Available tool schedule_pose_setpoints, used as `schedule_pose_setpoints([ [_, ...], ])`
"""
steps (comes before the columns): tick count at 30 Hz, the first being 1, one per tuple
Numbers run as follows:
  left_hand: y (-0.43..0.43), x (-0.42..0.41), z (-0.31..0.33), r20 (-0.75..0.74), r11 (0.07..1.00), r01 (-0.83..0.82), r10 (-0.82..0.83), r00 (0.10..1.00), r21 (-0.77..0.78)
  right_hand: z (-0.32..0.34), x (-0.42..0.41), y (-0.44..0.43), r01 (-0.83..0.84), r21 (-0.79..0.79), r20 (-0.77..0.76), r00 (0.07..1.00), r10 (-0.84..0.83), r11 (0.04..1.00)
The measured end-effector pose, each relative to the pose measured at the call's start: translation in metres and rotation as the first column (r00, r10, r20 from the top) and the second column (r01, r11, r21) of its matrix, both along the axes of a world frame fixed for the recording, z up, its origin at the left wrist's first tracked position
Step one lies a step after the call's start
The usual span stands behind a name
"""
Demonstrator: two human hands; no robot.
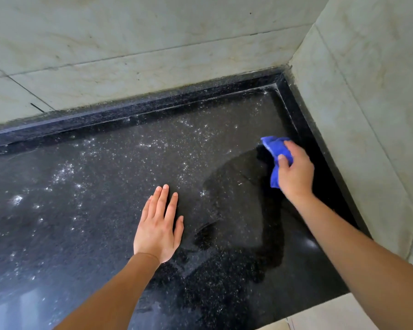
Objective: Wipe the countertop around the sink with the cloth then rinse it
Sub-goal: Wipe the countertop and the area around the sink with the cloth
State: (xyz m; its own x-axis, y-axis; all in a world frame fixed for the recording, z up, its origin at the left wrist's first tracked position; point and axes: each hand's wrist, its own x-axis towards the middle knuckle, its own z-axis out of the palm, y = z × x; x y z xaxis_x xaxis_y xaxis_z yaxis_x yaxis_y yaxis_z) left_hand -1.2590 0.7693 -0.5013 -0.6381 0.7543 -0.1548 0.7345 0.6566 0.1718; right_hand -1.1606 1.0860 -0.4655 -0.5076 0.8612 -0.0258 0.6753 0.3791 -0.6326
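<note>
The dark stone surface (93,210) runs into a corner, shut in by a back wall (153,44) and a side wall (367,91) of large pale tiles with faint veins and thin grout lines. A low raised lip (153,108) of the same black speckled stone runs along the foot of both walls and meets at a right angle in the corner. White specks (62,172) lie scattered over the left and middle of the surface like fine powder or dried droplets, thickest towards the left. Right of the middle there is a darker, glossy patch (239,186) with an uneven edge, and it looks wet.

The left hand (159,231) lies flat on the stone, palm down with the fingers straight and close together, just at the edge of that patch. The right hand (295,172) is well apart from it, close to the side wall, with the fingers and thumb curled tight round a bunched blue cloth (275,147). The cloth looks soft and crumpled, sticking out above and below the grip and sitting at the far end of the glossy patch; I cannot quite tell whether it is pressed against the stone. A pale slab (324,313) shows at the bottom right, possibly floor tile.
</note>
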Motion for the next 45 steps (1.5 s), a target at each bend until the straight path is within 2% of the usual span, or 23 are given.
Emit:
schedule_pose_setpoints([
  [2,-0.001,-0.001,-0.001,-0.002,1.0,0.002,-0.002,1.0,0.006,-0.002,-0.011,0.03,0.124,-0.019,0.086,0.989,-0.121,0.992],
  [4,-0.001,-0.001,-0.002,-0.007,1.0,0.007,-0.007,1.0,0.011,-0.011,-0.033,0.019,0.073,0.035,0.14,0.987,-0.078,0.997],
  [6,-0.001,-0.001,-0.003,-0.008,1.0,0.006,-0.006,1.0,0.014,-0.023,-0.056,-0.02,-0.161,0.1,0.128,0.981,0.148,0.982],
  [9,-0.001,-0.001,-0.001,0.001,1.0,0.009,-0.009,1.0,0.014,-0.03,-0.062,-0.086,-0.494,0.113,0.09,0.869,0.486,0.862],
  [12,0.0,-0.002,0.001,-0.002,1.0,0.009,-0.009,1.0,-0.01,-0.026,-0.039,-0.108,-0.62,0.087,0.067,0.785,0.616,0.78],
  [14,-0.002,-0.001,0.003,0.014,1.0,0.004,-0.003,1.0,-0.014,-0.022,-0.014,-0.107,-0.651,0.083,0.136,0.758,0.638,0.755],
  [16,-0.001,-0.004,0.008,0.04,1.0,0.005,-0.006,0.999,0.017,-0.013,0.007,-0.102,-0.597,0.083,0.191,0.795,0.576,0.798],
  [18,0.004,-0.018,0.016,0.046,0.998,0.009,-0.012,0.999,0.069,-0.004,0.017,-0.085,-0.496,0.062,0.151,0.862,0.483,0.866],
  [21,0.018,-0.052,0.023,-0.002,0.989,-0.092,0.093,0.996,0.118,0.013,0.015,-0.039,-0.214,0.047,0.068,0.975,0.211,0.976],
  [23,0.026,-0.068,0.021,-0.002,0.969,-0.235,0.236,0.972,0.075,0.019,0.009,-0.002,0.015,0.038,0.059,0.998,-0.018,0.999],
  [25,0.031,-0.072,0.011,0.021,0.942,-0.333,0.334,0.942,-0.035,0.014,0.001,0.02,0.111,0.018,0.105,0.988,-0.112,0.994],
  [27,0.031,-0.067,0.0,-0.022,0.942,-0.323,0.322,0.947,-0.09,0.002,-0.007,0.022,0.103,-0.017,0.185,0.978,-0.098,0.995],
  [29,0.029,-0.064,-0.008,-0.058,0.946,-0.313,0.309,0.949,-0.083,-0.017,-0.013,0.015,0.071,0.043,0.271,0.959,-0.08,0.997],
  [32,0.029,-0.064,-0.011,-0.077,0.945,-0.32,0.316,0.946,-0.061,-0.033,-0.028,0.017,0.049,0.182,0.278,0.955,-0.099,0.982],
  [35,0.029,-0.065,-0.013,-0.098,0.948,-0.313,0.306,0.947,-0.065,-0.037,-0.058,0.022,-0.008,0.22,0.267,0.962,-0.053,0.976],
  [36,0.029,-0.065,-0.013,-0.098,0.947,-0.314,0.306,0.947,-0.073,-0.036,-0.067,0.013,-0.058,0.225,0.239,0.971,0.003,0.973],
  [38,0.028,-0.065,-0.013,-0.095,0.947,-0.312,0.304,0.948,-0.082,-0.034,-0.077,-0.025,-0.257,0.231,0.159,0.961,0.224,0.938],
  [41,0.029,-0.065,-0.01,-0.086,0.944,-0.317,0.31,0.947,-0.093,-0.029,-0.07,-0.078,-0.53,0.197,0.055,0.846,0.53,0.825],
  [43,0.03,-0.064,-0.008,-0.083,0.944,-0.317,0.31,0.947,-0.093,-0.024,-0.066,-0.065,-0.504,0.121,-0.054,0.857,0.512,0.855],
  [45,0.029,-0.065,-0.009,-0.092,0.945,-0.315,0.307,0.947,-0.086,-0.019,-0.067,-0.025,-0.279,0.092,-0.076,0.955,0.286,0.956],
])
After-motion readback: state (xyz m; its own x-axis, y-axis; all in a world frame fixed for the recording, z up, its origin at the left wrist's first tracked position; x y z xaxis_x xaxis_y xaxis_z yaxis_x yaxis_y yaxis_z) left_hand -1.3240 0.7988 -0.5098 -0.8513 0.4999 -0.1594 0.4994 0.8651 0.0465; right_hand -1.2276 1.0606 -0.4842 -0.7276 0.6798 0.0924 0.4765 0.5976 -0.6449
